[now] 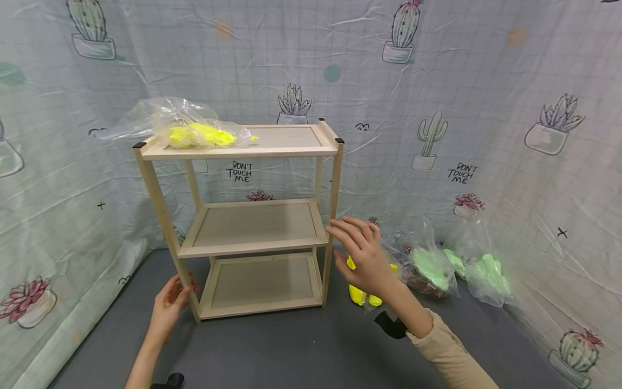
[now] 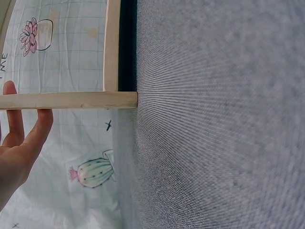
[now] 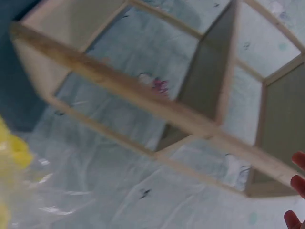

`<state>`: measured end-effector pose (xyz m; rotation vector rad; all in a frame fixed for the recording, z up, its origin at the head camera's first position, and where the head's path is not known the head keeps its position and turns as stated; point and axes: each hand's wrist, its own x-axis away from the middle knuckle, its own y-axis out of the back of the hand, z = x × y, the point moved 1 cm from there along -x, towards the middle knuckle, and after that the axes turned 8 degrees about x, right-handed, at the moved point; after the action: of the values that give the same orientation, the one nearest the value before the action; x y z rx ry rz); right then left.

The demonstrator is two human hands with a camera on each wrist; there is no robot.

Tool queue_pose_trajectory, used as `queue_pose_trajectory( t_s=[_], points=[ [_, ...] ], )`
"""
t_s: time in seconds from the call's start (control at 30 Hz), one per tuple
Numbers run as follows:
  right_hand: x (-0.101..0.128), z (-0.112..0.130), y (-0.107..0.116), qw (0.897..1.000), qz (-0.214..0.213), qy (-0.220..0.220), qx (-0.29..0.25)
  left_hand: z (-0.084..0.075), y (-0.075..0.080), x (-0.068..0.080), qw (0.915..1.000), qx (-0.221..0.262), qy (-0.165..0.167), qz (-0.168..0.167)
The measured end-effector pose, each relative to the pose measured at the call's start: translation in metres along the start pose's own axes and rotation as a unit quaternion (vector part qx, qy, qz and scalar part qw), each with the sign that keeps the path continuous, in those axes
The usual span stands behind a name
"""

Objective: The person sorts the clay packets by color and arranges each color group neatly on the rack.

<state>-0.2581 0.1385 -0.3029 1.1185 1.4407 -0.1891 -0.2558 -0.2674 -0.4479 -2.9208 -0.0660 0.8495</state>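
Note:
A three-tier wooden shelf rack (image 1: 252, 250) stands upright on the grey surface. My left hand (image 1: 167, 305) holds its front left post low down. In the left wrist view, fingers (image 2: 45, 119) lie against that post (image 2: 71, 100), one reaching behind it. My right hand (image 1: 362, 251) is beside the front right post, fingers extended and slightly spread. In the right wrist view its fingertips (image 3: 298, 183) show at the right edge, close to the post (image 3: 157, 105); whether they touch it I cannot tell. A clear bag with bright yellow pieces (image 1: 204, 135) lies on the top shelf.
Behind my right hand, a clear bag with yellow pieces (image 1: 357, 295) lies on the surface. Bags with pale green pieces (image 1: 430, 267) and dark brown contents (image 1: 423, 286) lie to its right, another green bag (image 1: 489, 273) farther right. Printed cloth (image 1: 340, 108) hangs around the surface.

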Motion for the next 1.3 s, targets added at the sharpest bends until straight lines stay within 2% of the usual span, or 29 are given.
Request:
queue_pose_trajectory(
  t_s=[0.27, 0.6, 1.03, 1.3],
  points=[
    [0.054, -0.028, -0.013, 0.999, 0.015, -0.017, 0.03, 0.0, 0.001, 0.0, 0.9999, -0.013, 0.007, -0.003],
    [0.109, -0.062, -0.013, 0.992, 0.108, 0.001, 0.065, 0.0, -0.001, 0.001, 0.9999, -0.013, 0.007, -0.004],
    [0.151, -0.097, -0.011, 0.964, 0.251, 0.01, 0.085, 0.0, 0.0, 0.001, 1.0, 0.0, 0.005, -0.006],
    [0.171, -0.108, -0.015, 0.951, 0.291, -0.002, 0.104, 0.003, 0.001, 0.0, 1.0, 0.0, 0.005, -0.007]
  ],
)
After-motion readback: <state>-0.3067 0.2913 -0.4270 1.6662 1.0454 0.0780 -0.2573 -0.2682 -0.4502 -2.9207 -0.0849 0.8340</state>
